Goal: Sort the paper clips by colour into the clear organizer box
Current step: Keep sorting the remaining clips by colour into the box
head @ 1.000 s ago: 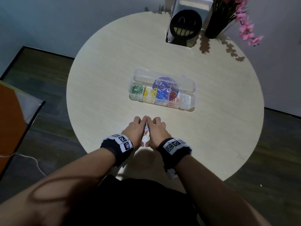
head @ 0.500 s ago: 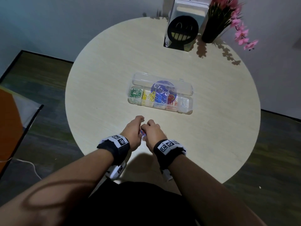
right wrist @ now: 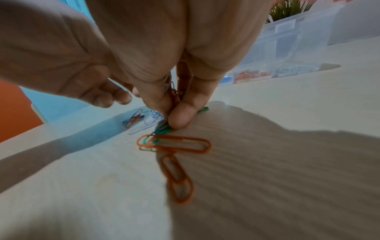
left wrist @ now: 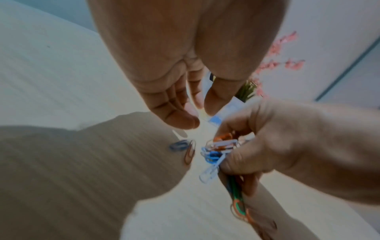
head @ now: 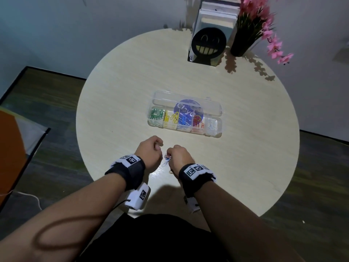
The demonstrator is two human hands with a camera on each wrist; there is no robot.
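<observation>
The clear organizer box (head: 215, 107) lies open mid-table, holding green, yellow, blue, red and white clips in separate compartments. Near the front edge my right hand (head: 171, 156) pinches a small bunch of mixed paper clips (left wrist: 218, 148) between thumb and fingers, low over the table. My left hand (left wrist: 200, 113) hovers just left of it, fingers loosely curled and holding nothing. Loose clips lie under the hands: two orange ones (right wrist: 174, 144) with a green one beneath, and a blue and an orange clip (left wrist: 183, 149). The right thumb (right wrist: 180, 116) presses on a green clip.
A round pale wooden table (head: 113, 103) carries a black smiley-face holder with white books (head: 208, 44) and a dark vase of pink flowers (head: 243, 40) at the far edge. An orange object (head: 9, 152) stands on the floor to the left.
Both hands were flat and together, cupping the clip pile. Now they have curled and parted slightly; the right hand has picked up a bunch of clips, and the left has drawn away empty.
</observation>
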